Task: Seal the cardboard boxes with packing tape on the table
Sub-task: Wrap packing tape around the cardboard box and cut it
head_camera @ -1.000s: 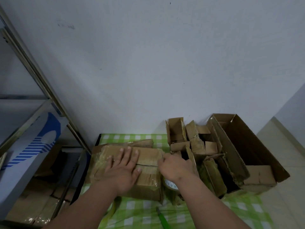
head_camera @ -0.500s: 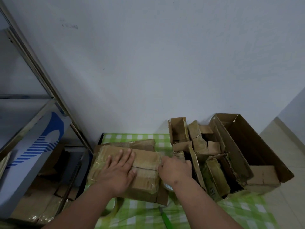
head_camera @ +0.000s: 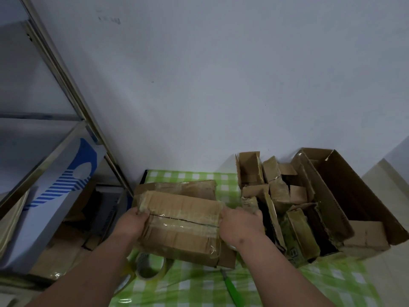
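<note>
Item: taped cardboard box (head_camera: 180, 222), closed, its top flaps meeting along a centre seam that already carries clear tape; it sits on the green-checked tabletop (head_camera: 332, 282) towards the left edge, lying over a second flattened box (head_camera: 177, 188) behind it. Left hand (head_camera: 130, 224): grips the left end of the box, fingers curled over the end of the seam. Right hand (head_camera: 240, 224): grips the right end likewise, fingers wrapped round the edge and mostly hidden behind it, so how far they reach down the end face cannot be told. Tape roll (head_camera: 150, 268): lies flat on the tabletop just in front of the box, near the front-left corner, part-covered by the left forearm. Green-handled cutter (head_camera: 232, 288): on the tabletop near the front edge, between the forearms. Unsealed stock: a cluster of small open boxes (head_camera: 272, 191) and a large open carton (head_camera: 345, 196) along the right side. Step in hand, as judged: pressing the tape ends down over both end faces. Handling notes: rub with the finger pads from the seam outwards and down, so no bubble or lifted corner is left; keep both flaps pushed flush while doing so, as a dark line shows along the seam; steady the box, which looks tilted on what lies under it.
</note>
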Demonstrator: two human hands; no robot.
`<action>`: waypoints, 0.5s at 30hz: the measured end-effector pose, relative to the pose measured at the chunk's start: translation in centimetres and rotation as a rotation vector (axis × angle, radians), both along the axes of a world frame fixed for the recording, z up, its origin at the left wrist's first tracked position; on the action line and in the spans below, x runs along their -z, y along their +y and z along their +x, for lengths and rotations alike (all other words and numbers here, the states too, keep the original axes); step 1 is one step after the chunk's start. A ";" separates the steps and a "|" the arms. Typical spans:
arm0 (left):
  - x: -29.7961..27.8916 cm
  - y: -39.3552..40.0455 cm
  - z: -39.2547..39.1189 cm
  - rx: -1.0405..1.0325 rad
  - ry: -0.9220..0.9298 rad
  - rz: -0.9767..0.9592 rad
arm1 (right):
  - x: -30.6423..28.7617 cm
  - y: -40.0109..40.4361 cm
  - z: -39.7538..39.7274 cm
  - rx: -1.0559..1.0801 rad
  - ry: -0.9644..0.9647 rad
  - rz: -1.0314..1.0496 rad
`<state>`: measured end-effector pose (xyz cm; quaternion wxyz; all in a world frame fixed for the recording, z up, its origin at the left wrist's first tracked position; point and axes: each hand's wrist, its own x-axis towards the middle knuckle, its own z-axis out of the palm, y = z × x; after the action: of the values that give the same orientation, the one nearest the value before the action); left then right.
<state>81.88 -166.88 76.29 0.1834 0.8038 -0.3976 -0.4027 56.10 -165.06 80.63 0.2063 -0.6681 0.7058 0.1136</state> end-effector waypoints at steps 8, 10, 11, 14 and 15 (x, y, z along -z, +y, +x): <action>1.3 0.3 1.4 -0.161 0.218 -0.031 | 0.1 -0.4 0.8 0.142 -0.085 -0.005; 0.2 0.5 0.9 -0.188 0.262 -0.069 | 0.0 -0.6 0.7 0.160 -0.100 0.021; -0.1 0.5 0.7 -0.197 0.285 -0.079 | -0.1 -0.8 0.5 0.153 -0.090 0.039; -1.1 0.1 0.7 -0.186 0.310 -0.091 | -0.5 -1.2 -0.1 0.162 -0.107 0.059; -1.5 -0.1 0.7 -0.165 0.305 -0.090 | -0.9 -1.3 -0.4 0.171 -0.132 0.060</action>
<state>82.63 -166.95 77.82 0.3096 0.7544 -0.3155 -0.4853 55.74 -166.32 81.50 0.2813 -0.6049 0.7415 0.0722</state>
